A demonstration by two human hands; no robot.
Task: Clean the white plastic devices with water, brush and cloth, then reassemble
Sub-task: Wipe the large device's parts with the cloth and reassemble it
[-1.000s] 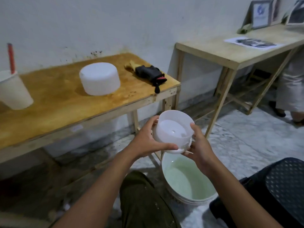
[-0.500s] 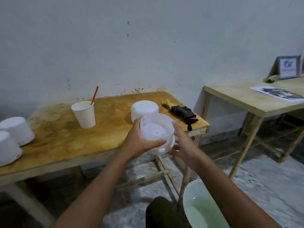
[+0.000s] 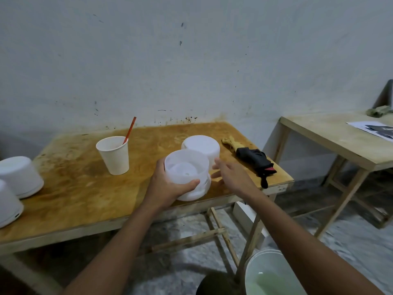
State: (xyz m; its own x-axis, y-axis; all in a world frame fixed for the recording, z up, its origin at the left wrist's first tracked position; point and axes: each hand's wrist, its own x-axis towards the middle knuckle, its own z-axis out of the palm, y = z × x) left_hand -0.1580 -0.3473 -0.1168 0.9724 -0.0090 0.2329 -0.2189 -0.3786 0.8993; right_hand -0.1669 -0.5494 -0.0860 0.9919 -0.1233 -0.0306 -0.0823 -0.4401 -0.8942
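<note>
The left hand [image 3: 163,188] grips the white translucent round plastic tub [image 3: 187,173] alone, thumb curled across its near wall and fingers behind its far side. The right hand [image 3: 229,177] is just right of the tub, motion-blurred, with its fingers straight and holding nothing; whether it touches the tub cannot be told. Half a second ago both hands cupped the tub in front of the counter's edge, and a second ago above the bucket. Now it is at the centre of the frame, open side up, over the near edge of the stained brown wooden counter [image 3: 80,188].

Just behind it an upturned white round plastic cover [image 3: 201,145] lies on the counter. Left of centre stands a white paper cup [image 3: 113,155] holding a red stick [image 3: 129,129]. To the right lies a black cloth [image 3: 257,160] beside a tan rag [image 3: 230,142]. Two more white plastic domes [image 3: 19,176] are at the left edge. At the lower right is a white bucket [image 3: 253,271] of greenish water.
</note>
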